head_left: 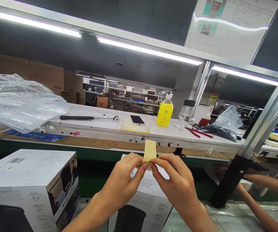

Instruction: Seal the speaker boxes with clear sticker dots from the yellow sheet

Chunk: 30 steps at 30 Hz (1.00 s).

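Between both hands is a small pale yellow slip of paper (150, 150), held up over a white printed box (151, 187). My left hand (126, 180) pinches its lower left corner between thumb and forefinger. The lower right corner is pinched the same way by my right hand (177, 180). Most of the box's top is hidden behind my hands; a dark product picture shows on its front. More pale yellow paper (130, 124) lies on the shelf ahead, beside a phone (137, 120).
A second white box (28, 167) stands at left. On the shelf (100, 127) are clear plastic bags (20, 100), a black-handled roller tool (88, 118), a yellow bottle (165, 111) and red-handled pliers (199, 132). A metal post (257, 129) rises at right, with another person's arms (257, 206) beyond.
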Tool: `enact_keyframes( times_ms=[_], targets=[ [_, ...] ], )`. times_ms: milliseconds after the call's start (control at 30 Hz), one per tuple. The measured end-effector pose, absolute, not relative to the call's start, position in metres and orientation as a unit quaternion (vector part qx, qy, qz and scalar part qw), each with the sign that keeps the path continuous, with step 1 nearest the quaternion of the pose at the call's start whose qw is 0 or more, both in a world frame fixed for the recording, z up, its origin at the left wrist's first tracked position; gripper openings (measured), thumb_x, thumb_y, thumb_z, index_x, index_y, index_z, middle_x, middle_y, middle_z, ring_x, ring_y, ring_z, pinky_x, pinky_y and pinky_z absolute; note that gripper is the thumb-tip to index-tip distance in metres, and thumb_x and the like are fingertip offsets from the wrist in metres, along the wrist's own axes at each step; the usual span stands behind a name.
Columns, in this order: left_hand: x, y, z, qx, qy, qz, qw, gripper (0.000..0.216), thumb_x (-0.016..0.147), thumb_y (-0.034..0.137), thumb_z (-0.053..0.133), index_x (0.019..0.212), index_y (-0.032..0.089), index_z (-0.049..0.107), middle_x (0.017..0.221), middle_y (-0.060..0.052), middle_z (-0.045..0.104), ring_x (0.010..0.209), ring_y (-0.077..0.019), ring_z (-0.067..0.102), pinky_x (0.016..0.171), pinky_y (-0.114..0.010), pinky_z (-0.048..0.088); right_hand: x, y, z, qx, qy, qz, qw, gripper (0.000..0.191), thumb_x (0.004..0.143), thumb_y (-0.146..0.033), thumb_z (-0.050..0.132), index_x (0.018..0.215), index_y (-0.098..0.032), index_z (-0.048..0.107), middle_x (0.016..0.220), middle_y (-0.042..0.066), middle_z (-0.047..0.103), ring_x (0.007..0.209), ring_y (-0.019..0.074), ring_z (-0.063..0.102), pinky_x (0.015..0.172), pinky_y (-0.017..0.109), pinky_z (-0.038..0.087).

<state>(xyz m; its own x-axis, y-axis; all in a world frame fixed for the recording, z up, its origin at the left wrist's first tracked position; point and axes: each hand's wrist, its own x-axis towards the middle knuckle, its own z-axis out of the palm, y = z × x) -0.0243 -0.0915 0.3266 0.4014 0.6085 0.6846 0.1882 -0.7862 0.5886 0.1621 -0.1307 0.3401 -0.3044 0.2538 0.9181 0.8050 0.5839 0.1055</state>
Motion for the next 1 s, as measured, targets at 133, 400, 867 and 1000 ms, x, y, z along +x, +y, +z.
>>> enact_keyframes(
  times_ms=[133,400,867,1000],
  targets=[
    [-0.025,-0.091,0.326,0.802,0.265,0.502,0.186,0.021,0.107,0.027,0.050,0.090,0.022,0.062,0.086,0.002,0.063,0.082,-0.0154,0.054,0.076,-0.030,0.039,0.160,-0.128,0.343,-0.347,-0.770,-0.278,0.457,0.019,0.092,-0.005,0.073,0.105,-0.018,0.067,0.096,0.006,0.072,0.079,0.0164,0.067,0.070,0.032,0.053],
    [-0.027,-0.091,0.325,0.790,0.272,0.520,0.179,0.022,0.106,0.026,0.051,0.088,0.023,0.063,0.084,0.003,0.067,0.080,-0.0155,0.055,0.079,-0.032,0.038,0.154,-0.118,0.345,-0.342,-0.779,-0.289,0.439,0.015,0.090,-0.005,0.070,0.096,-0.018,0.065,0.089,0.005,0.072,0.074,0.0153,0.065,0.068,0.030,0.051],
    [-0.108,-0.089,0.201,0.270,0.312,0.702,0.580,0.037,0.073,0.040,0.091,0.102,0.023,0.075,0.099,-0.001,0.075,0.093,-0.0195,0.068,0.077,-0.023,0.055,0.115,-0.094,0.383,-0.433,-0.844,0.254,0.188,0.006,0.090,-0.020,0.066,0.088,-0.022,0.071,0.088,-0.002,0.071,0.079,0.0135,0.059,0.069,0.026,0.046],
    [-0.115,-0.118,0.114,0.176,0.360,0.634,0.662,0.044,0.059,0.041,0.097,0.093,0.021,0.077,0.082,-0.001,0.073,0.069,-0.0169,0.063,0.064,-0.025,0.051,0.100,-0.075,0.374,-0.424,-0.870,0.214,0.136,0.013,0.089,-0.014,0.061,0.083,-0.020,0.071,0.079,-0.001,0.070,0.069,0.0136,0.060,0.059,0.025,0.043]
  ],
)
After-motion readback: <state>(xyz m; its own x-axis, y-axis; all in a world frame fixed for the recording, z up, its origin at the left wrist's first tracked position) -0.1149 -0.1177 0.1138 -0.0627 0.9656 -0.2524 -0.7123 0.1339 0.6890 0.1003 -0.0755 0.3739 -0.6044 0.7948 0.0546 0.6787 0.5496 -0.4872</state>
